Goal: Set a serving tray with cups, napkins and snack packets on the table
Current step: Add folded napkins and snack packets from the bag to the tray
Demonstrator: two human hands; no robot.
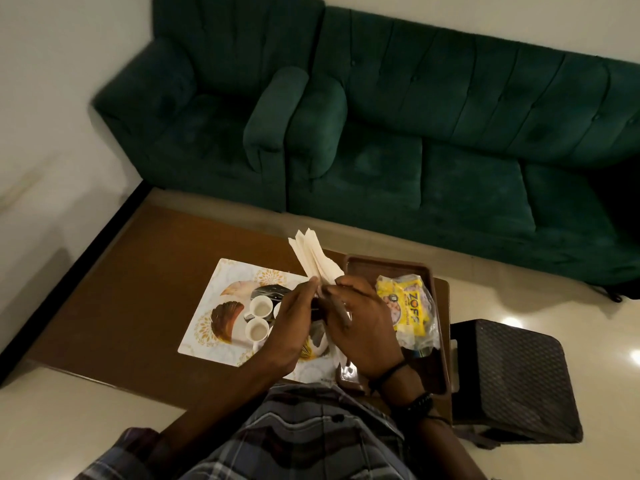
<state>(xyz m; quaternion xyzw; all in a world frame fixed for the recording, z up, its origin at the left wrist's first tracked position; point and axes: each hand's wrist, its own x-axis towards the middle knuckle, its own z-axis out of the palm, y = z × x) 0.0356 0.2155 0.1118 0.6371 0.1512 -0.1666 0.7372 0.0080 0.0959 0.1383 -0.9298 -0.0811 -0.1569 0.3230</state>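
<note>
Both my hands hold a fanned bundle of white paper napkins above the table. My left hand pinches its lower end from the left, and my right hand curls round it from the right. Under my hands lies a patterned placemat with two small white cups; a third is mostly hidden. A dark brown serving tray sits to the right on the brown table, holding a yellow snack packet in clear wrapping.
A dark green sofa and matching armchair stand behind the table. A dark woven stool sits on the tiled floor just right of the tray. The table's left half is bare wood.
</note>
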